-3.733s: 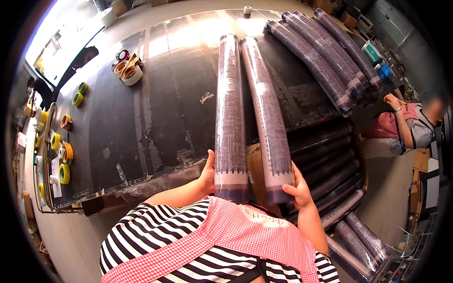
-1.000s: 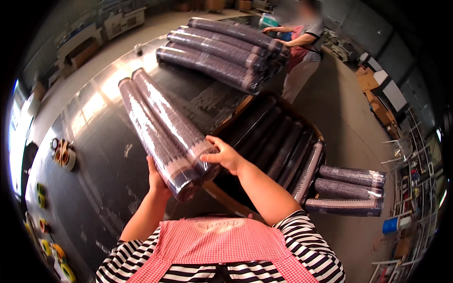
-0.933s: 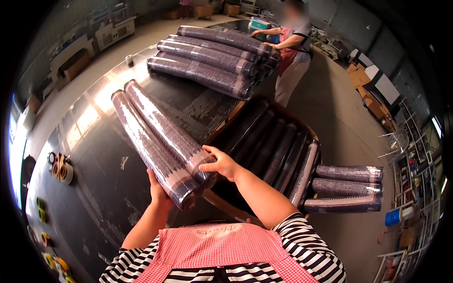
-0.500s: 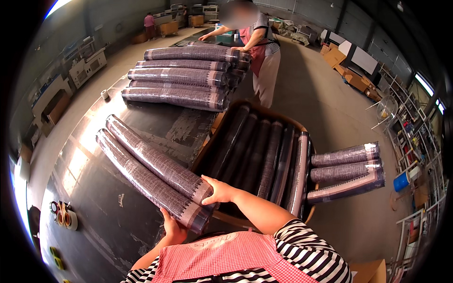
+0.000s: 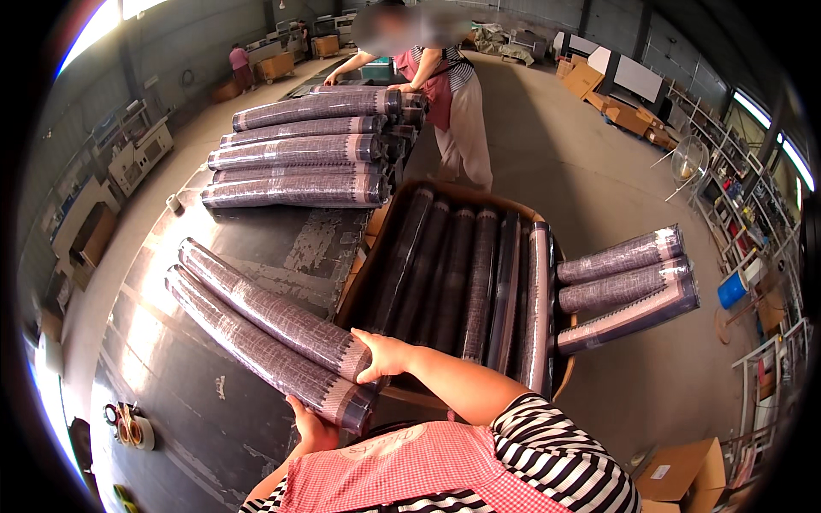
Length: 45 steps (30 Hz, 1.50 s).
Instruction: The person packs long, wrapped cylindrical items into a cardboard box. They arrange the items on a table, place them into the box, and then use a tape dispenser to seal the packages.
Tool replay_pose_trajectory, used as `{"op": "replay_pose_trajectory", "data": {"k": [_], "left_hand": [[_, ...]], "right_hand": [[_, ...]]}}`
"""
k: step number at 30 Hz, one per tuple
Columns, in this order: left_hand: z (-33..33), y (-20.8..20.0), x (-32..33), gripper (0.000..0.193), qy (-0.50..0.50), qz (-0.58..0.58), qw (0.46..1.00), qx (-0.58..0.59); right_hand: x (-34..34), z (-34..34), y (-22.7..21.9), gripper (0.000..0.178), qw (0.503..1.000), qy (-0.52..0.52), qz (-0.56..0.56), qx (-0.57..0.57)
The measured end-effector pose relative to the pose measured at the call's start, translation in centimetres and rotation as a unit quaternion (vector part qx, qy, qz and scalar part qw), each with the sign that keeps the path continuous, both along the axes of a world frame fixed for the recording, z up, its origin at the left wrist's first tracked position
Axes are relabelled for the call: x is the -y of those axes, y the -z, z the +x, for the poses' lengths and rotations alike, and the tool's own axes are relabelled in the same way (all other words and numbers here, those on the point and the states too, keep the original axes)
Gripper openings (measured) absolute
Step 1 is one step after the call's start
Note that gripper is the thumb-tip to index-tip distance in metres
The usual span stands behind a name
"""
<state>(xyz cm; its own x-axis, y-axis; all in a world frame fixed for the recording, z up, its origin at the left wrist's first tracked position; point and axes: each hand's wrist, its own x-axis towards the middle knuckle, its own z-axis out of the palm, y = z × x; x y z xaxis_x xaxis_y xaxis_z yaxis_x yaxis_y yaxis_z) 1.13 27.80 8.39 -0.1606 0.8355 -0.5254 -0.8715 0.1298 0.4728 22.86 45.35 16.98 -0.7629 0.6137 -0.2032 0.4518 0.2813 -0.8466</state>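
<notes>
1. Two film-wrapped dark rolls, left roll (image 5: 256, 344) and right roll (image 5: 274, 306), side by side, slanting across the desk (image 5: 180, 385). Pale bands near the person's end. From where I stand, cannot tell whether they touch the desk.
2. Left hand (image 5: 314, 427): grip holding the left roll near its banded end, from the outer side; some fingers hidden.
3. Right hand (image 5: 385, 355): grip on the right roll's banded end, thumb spread from the fingers.
4. Just right of them: cardboard box (image 5: 483, 198), brown-walled, a row of similar rolls (image 5: 479, 286) inside. Three more rolls (image 5: 624, 286) beyond its right edge.
5. Farther along the desk: stack of wrapped rolls (image 5: 295, 154); co-worker (image 5: 466, 111) leaning over it, hands at its far side.
6. Desk's left part: cluster of tape rolls (image 5: 130, 427).
7. Right, on the floor: blue bucket (image 5: 733, 291).
</notes>
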Motion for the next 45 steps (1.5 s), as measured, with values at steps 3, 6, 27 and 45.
{"op": "replay_pose_trajectory", "data": {"k": [3, 6, 27, 45], "left_hand": [[0.3, -0.7, 0.0, 0.088, -0.006, -0.010, 1.000, -0.001], [0.3, -0.8, 0.1, 0.088, -0.008, -0.010, 1.000, 0.000], [0.3, -0.8, 0.1, 0.088, -0.016, -0.010, 1.000, 0.004], [0.5, -0.9, 0.1, 0.087, -0.023, -0.002, 1.000, 0.005]], "right_hand": [[-0.1, -0.1, 0.5, 0.123, 1.000, 0.002, -0.004, -0.006], [0.0, -0.1, 0.9, 0.123, 1.000, 0.003, -0.005, -0.009], [0.0, 0.0, 0.7, 0.123, 1.000, 0.001, 0.014, 0.017], [-0.2, 0.0, 1.3, 0.122, 1.000, 0.003, 0.017, -0.001]]}}
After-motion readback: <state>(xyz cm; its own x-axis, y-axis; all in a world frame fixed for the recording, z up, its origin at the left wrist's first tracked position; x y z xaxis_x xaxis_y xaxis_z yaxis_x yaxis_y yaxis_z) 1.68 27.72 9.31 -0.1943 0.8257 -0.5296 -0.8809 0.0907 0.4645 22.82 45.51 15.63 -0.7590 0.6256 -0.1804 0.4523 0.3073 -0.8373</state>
